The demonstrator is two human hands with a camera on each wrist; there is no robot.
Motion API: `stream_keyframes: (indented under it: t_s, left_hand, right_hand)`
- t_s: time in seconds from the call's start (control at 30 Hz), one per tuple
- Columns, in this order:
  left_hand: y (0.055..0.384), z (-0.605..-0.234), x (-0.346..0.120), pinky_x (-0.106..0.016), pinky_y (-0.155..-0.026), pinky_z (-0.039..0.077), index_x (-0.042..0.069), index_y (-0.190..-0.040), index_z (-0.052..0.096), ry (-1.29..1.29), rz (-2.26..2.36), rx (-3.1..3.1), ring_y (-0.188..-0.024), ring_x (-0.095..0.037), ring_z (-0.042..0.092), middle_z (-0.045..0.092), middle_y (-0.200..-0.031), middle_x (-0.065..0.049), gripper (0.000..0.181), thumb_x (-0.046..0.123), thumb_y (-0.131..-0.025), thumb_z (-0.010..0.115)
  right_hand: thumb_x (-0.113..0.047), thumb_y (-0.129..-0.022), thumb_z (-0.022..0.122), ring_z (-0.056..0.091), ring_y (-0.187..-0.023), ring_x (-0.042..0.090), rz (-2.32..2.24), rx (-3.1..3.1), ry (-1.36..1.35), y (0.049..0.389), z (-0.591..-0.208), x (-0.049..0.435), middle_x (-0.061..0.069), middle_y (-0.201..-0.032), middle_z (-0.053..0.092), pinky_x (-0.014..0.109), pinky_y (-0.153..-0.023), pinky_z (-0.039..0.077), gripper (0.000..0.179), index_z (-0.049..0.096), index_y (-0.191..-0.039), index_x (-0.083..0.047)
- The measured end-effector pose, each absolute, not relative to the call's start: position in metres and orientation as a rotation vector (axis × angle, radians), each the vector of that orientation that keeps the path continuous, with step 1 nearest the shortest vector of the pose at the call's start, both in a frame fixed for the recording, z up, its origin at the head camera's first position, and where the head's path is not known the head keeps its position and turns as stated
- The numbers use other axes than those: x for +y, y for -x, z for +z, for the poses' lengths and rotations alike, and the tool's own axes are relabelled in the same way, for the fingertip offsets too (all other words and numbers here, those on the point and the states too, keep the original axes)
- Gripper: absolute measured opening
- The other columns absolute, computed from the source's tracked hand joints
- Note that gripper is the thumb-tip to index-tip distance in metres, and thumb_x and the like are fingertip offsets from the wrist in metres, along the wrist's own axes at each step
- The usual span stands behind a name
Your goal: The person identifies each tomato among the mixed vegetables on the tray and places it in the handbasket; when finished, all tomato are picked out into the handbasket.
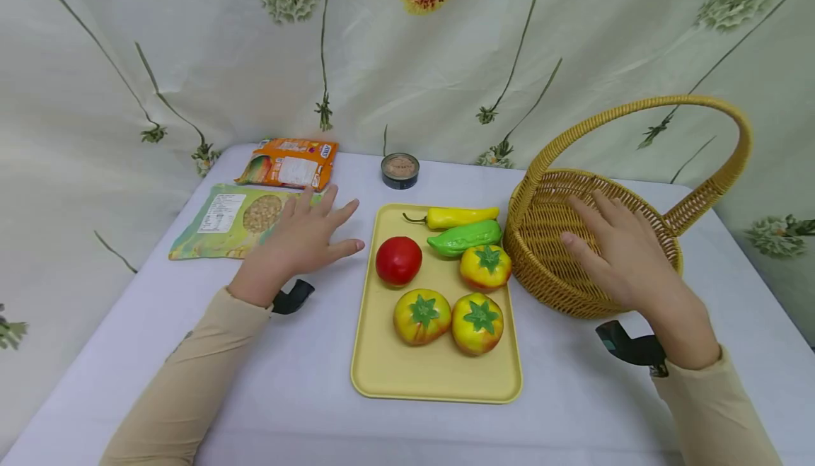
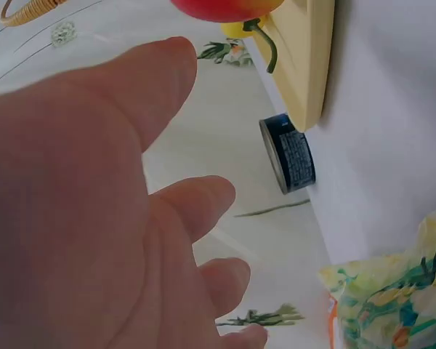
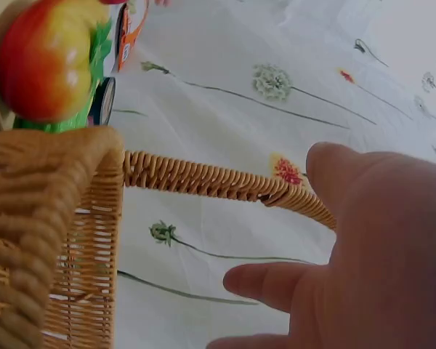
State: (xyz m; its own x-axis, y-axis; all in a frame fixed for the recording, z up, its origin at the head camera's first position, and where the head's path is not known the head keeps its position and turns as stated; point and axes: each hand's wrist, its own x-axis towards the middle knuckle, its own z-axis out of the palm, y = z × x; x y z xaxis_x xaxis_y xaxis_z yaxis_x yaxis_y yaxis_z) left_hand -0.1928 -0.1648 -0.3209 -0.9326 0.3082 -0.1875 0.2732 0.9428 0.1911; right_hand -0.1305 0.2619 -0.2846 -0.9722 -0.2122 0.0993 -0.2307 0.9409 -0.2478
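Observation:
My left hand hovers with fingers spread over the edge of a green-yellow bag, left of a pale yellow tray. Spread too, my right hand is over the wicker basket, holding nothing. On the tray lie a red tomato-like fruit, a yellow pepper, a green pepper-like vegetable and three yellow-red fruits with green star-shaped tops. In the right wrist view, the basket's handle rises beside the fingers.
An orange packet lies behind the green-yellow bag. A small round tin stands behind the tray, near a flower-patterned cloth. The basket's tall arched handle reaches above the right side of the table.

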Motion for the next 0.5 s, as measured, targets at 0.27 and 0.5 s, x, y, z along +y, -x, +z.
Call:
stream_keyframes:
  t_s: [0.27,0.5]
  left_hand:
    - [0.191,-0.327,-0.159,-0.072,-0.123,0.0,0.019,-0.162,0.03,-0.51,0.244,2.865,-0.155,-0.056,0.001,0.009,-0.171,-0.022,0.08,0.055,-0.096,0.06]
    - [0.19,-0.335,-0.156,-0.072,-0.124,0.003,0.018,-0.161,0.034,-0.556,0.217,2.861,-0.154,-0.057,0.003,0.014,-0.171,-0.021,0.081,0.054,-0.094,0.063]
  right_hand:
    - [-0.045,-0.105,0.05,0.024,-0.15,0.054,0.491,-2.994,-0.558,0.125,-0.284,0.255,0.031,-0.164,0.026,0.076,-0.118,0.015,0.066,0.038,-0.157,-0.006]
    - [-0.045,-0.101,0.057,0.029,-0.148,0.054,0.456,-3.01,-0.615,0.122,-0.285,0.247,0.028,-0.164,0.029,0.075,-0.117,0.023,0.067,0.042,-0.156,-0.009]
